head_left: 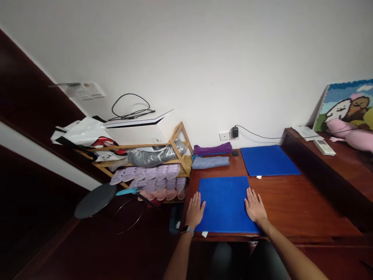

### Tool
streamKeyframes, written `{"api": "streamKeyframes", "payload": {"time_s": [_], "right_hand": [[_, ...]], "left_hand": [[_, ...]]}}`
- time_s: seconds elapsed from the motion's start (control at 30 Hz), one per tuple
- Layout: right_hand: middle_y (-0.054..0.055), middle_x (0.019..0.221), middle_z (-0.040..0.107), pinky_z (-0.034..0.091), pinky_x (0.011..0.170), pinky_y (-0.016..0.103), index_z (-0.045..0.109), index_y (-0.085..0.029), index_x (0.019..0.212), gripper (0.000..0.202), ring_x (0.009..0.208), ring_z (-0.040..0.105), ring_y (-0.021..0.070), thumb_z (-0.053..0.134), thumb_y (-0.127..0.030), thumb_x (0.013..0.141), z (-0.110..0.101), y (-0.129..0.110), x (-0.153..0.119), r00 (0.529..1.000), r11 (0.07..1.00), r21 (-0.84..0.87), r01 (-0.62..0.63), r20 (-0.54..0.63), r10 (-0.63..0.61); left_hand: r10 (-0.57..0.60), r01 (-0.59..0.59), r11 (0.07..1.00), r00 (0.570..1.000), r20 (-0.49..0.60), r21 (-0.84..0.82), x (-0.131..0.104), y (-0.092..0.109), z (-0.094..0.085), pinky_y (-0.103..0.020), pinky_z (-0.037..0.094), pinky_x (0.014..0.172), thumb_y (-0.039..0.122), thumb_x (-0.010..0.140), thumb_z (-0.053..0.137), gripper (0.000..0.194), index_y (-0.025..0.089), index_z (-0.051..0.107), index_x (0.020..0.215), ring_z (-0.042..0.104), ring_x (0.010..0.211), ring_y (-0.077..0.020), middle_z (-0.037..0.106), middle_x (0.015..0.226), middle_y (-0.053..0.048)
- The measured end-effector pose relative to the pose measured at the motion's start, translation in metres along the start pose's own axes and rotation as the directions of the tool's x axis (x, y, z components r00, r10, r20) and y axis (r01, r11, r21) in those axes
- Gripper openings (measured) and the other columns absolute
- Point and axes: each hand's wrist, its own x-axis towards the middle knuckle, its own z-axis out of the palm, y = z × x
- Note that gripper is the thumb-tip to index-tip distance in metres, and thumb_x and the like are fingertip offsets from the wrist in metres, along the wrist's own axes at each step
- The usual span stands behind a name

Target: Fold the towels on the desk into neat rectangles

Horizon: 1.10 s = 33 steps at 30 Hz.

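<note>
A blue cloth (224, 204) lies spread flat on the brown wooden table (297, 206), its near edge along the table's front edge, with a white tag (204, 234) sticking out there. My left hand (195, 212), with a watch on the wrist, rests flat at the cloth's left edge, fingers stretched out. On the opposite side, my right hand (255, 206) lies flat across the right edge, fingers extended. Neither hand grips anything. Farther back to the right is a second blue cloth (269, 160), also flat.
Rolled purple cloth (213, 148) and grey-blue cloth (210, 162) lie at the table's back left. A black plug (235, 132) trails a cable rightward. Left stands a wooden rack (182, 146) with slippers (159, 173); a round stool (96, 200) is beyond. A pink plush toy (349, 134) lies on the right ledge.
</note>
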Motion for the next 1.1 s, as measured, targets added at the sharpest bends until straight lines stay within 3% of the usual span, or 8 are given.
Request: {"api": "streamKeyframes", "payload": {"time_s": [0.1,0.27,0.47,0.7,0.8,1.0,1.07,1.1], "right_hand": [[0.007,0.174,0.021,0.012,0.131,0.049,0.021,-0.010,0.167,0.069,0.161,0.017,0.0247,0.012,-0.042,0.106,-0.002,0.000,0.002,1.000,1.000,0.006,-0.002,0.011,0.002],[0.008,0.174,0.021,0.014,0.131,0.049,0.021,-0.009,0.167,0.069,0.161,0.017,0.0246,0.013,-0.042,0.106,-0.013,-0.001,-0.002,0.998,1.000,0.017,-0.018,0.053,0.017],[0.007,0.173,0.023,0.014,0.131,0.049,0.019,-0.015,0.168,0.069,0.162,0.015,0.0236,0.011,-0.048,0.108,-0.004,0.004,-0.046,0.995,0.998,0.029,0.052,-0.082,-0.050],[0.005,0.173,0.022,0.014,0.132,0.049,0.020,-0.013,0.167,0.066,0.162,0.016,0.0237,0.015,-0.043,0.108,-0.004,0.000,-0.069,1.000,0.999,0.029,0.029,-0.005,-0.028],[0.005,0.173,0.021,0.014,0.132,0.049,0.020,-0.013,0.167,0.066,0.161,0.017,0.0238,0.016,-0.042,0.108,-0.007,-0.002,-0.066,0.999,0.999,0.040,0.030,-0.011,-0.030],[0.005,0.174,0.021,0.013,0.132,0.049,0.018,-0.015,0.167,0.064,0.162,0.015,0.0231,0.019,-0.038,0.107,0.001,0.002,-0.066,0.998,0.998,0.010,0.055,-0.003,-0.055],[0.005,0.174,0.020,0.012,0.131,0.049,0.018,-0.018,0.167,0.064,0.162,0.013,0.0235,0.022,-0.032,0.104,0.003,0.003,-0.067,0.998,0.997,-0.016,0.069,-0.002,-0.069],[0.005,0.174,0.020,0.012,0.131,0.050,0.018,-0.018,0.167,0.065,0.162,0.013,0.0239,0.023,-0.030,0.104,0.004,0.004,-0.067,0.998,0.997,-0.018,0.070,-0.006,-0.070]], "left_hand": [[-0.007,0.008,1.000,1.000,-0.025,0.028,-0.006,-0.023,0.000,-0.049,0.030,0.128,0.046,0.110,0.024,0.066,0.018,0.012,0.168,0.030,0.158,-0.0238,0.033,0.170,-0.011],[-0.010,0.011,1.000,0.998,-0.056,0.028,-0.005,-0.014,0.006,-0.047,0.027,0.130,0.043,0.110,0.023,0.063,0.020,0.013,0.168,0.029,0.158,-0.0224,0.034,0.170,-0.008],[-0.015,0.016,1.000,0.998,-0.062,0.012,-0.002,-0.015,0.010,-0.046,0.026,0.130,0.041,0.109,0.020,0.063,0.016,0.023,0.167,0.029,0.158,-0.0216,0.034,0.170,-0.009],[-0.011,0.012,1.000,0.997,-0.074,0.016,0.003,-0.015,-0.001,-0.049,0.030,0.128,0.041,0.107,0.027,0.064,0.013,0.029,0.165,0.035,0.156,-0.0257,0.041,0.166,-0.013],[0.049,-0.047,0.999,0.991,-0.122,0.015,0.003,0.023,-0.012,-0.050,0.029,0.129,0.040,0.108,0.026,0.063,0.012,0.031,0.164,0.035,0.156,-0.0267,0.040,0.166,-0.014],[0.410,-0.419,0.903,0.907,-0.099,-0.100,-0.012,0.188,-0.002,-0.044,0.024,0.131,0.045,0.110,0.024,0.063,0.019,0.019,0.168,0.022,0.161,-0.0203,0.028,0.172,-0.006],[0.424,-0.425,0.895,0.905,-0.038,-0.135,-0.018,0.220,0.007,-0.043,0.023,0.132,0.046,0.110,0.021,0.064,0.019,0.017,0.168,0.020,0.161,-0.0189,0.027,0.173,-0.005],[0.411,-0.408,0.901,0.911,-0.008,-0.147,-0.020,0.224,0.010,-0.043,0.023,0.132,0.047,0.110,0.020,0.064,0.019,0.017,0.168,0.020,0.161,-0.0186,0.027,0.173,-0.005]]}}
